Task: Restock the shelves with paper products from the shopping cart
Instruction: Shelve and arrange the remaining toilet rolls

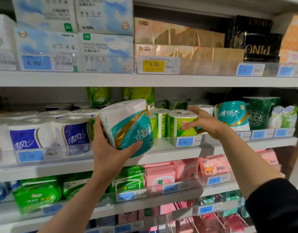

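Head view: my left hand (111,148) has its grip clamped around the teal-wrapped toilet roll (128,126), held off the middle shelf's (178,153) front edge. Right hand (202,123), fingers apart, presses the green roll (182,123). Light, squashy, slick wrap; hold the sides.

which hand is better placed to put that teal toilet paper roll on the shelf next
Left. The left hand already grips the teal roll just in front of the shelf edge. The right hand is busy touching a green roll.
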The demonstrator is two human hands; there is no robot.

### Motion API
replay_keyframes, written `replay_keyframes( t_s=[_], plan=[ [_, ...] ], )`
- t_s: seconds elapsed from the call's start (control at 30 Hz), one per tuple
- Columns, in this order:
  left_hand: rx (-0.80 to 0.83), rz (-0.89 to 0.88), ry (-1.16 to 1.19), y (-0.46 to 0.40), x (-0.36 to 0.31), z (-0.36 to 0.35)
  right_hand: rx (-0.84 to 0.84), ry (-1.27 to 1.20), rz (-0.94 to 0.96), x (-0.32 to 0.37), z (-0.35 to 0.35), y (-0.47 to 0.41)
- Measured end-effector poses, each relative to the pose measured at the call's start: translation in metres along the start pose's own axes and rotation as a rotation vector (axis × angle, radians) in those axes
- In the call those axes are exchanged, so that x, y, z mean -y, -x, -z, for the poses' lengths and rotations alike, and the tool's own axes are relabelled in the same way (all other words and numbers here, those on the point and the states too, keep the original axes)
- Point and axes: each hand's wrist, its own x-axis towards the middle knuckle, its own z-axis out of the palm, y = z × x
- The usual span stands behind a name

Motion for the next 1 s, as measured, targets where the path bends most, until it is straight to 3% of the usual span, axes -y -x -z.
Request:
replay_keyframes(
  t_s=[0.17, 0.37, 0.67, 0.83, 1.0],
  plan=[
    [-0.010, 0.022, -0.001, 0.000, -0.003, 0.003, -0.391, -0.182, 0.045, -0.002, 0.008, -0.015],
    [-0.013, 0.036, 0.008, -0.002, -0.005, 0.001, -0.598, -0.140, 0.036, 0.012, -0.011, -0.035],
    [0.012, 0.010, 0.006, -0.001, -0.005, -0.001, -0.705, -0.044, 0.032, 0.021, -0.026, -0.071],
    [0.011, -0.015, -0.008, -0.003, -0.006, -0.002, -0.657, 0.006, 0.032, 0.019, -0.024, -0.078],
    [0.012, -0.043, -0.023, -0.004, -0.005, -0.002, -0.643, -0.154, 0.084, 0.032, -0.028, -0.096]
  ],
)
